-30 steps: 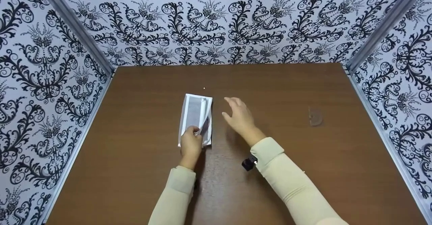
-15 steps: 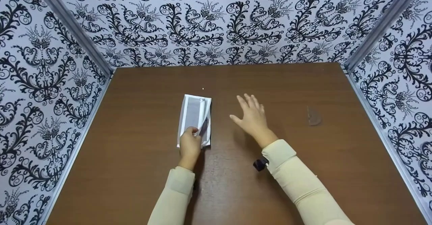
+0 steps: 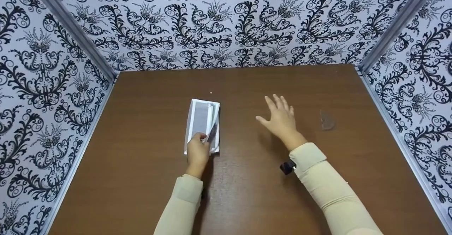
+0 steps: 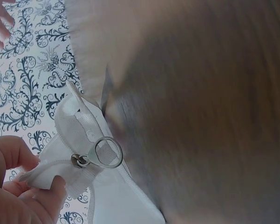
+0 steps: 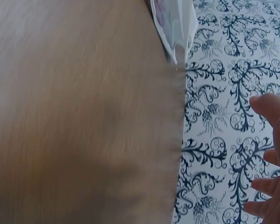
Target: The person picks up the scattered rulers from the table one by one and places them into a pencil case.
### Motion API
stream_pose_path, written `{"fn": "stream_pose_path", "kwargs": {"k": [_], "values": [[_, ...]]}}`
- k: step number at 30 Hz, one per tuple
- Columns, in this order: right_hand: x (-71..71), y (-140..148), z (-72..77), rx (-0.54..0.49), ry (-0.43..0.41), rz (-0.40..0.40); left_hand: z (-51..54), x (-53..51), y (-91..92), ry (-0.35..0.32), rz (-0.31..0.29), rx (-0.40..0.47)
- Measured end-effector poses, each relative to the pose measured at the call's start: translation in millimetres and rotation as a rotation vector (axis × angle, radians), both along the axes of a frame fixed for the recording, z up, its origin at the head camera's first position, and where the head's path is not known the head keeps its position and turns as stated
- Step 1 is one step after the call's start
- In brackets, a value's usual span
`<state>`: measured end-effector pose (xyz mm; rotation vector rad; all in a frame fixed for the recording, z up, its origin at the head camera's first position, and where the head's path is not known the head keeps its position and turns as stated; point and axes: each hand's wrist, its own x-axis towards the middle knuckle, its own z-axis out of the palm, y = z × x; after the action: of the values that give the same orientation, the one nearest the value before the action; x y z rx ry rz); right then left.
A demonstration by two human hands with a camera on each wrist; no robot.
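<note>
A zipper pouch (image 3: 201, 116) with white edges and a greyish see-through panel lies left of the table's middle. My left hand (image 3: 198, 153) pinches its lifted edge near the front end between thumb and fingers. The left wrist view shows the zipper pull ring (image 4: 108, 152) hanging beside those fingers, and the pouch's mouth partly gaping. Over the table to the right, my right hand (image 3: 281, 120) is spread and holds nothing. Farther right lies a clear half-round flat piece (image 3: 327, 120), which looks like a protractor; its markings are too faint to read.
The brown wooden table (image 3: 159, 199) is bounded by patterned walls (image 3: 212, 23) at the back and both sides. A tiny white speck (image 3: 211, 92) lies behind the pouch. A small black camera (image 3: 287, 167) sits at the right wrist.
My right hand has moved right, away from the pouch and closer to the clear half-round piece, its fingers spreading. The left hand keeps its pinch on the pouch in about the same place.
</note>
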<state>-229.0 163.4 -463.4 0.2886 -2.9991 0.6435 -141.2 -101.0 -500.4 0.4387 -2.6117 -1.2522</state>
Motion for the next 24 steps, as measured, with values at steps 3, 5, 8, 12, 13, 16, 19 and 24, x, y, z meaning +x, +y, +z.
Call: {"fn": "stream_pose_path", "kwargs": {"k": [3, 5, 8, 12, 13, 16, 19, 24], "values": [[-2.3, 8.5, 1.0, -0.004, -0.007, -0.011, 0.2, -0.1, -0.4, -0.005, 0.001, 0.003], [-3.9, 14.8, 1.0, -0.004, -0.01, -0.021, 0.4, -0.3, -0.5, -0.007, -0.002, 0.008], [-5.5, 24.2, 0.2, -0.006, -0.017, -0.037, 0.5, -0.1, -0.5, -0.009, -0.005, 0.012], [-6.4, 35.8, -0.5, -0.024, -0.02, -0.051, 0.4, 0.7, -0.8, 0.001, -0.009, 0.012], [-6.4, 38.7, -0.7, -0.029, -0.02, -0.054, 0.5, 0.9, -0.9, 0.004, -0.011, 0.012], [-6.6, 47.8, -1.1, -0.04, -0.02, -0.072, 0.6, 1.0, -1.1, 0.009, -0.016, 0.011], [-6.7, 57.6, -1.9, -0.053, -0.019, -0.092, 0.4, 0.4, -1.3, 0.01, -0.018, 0.011], [-6.4, 73.5, -3.9, -0.075, -0.025, -0.107, -0.7, -0.3, -2.1, 0.014, -0.007, 0.013]]}}
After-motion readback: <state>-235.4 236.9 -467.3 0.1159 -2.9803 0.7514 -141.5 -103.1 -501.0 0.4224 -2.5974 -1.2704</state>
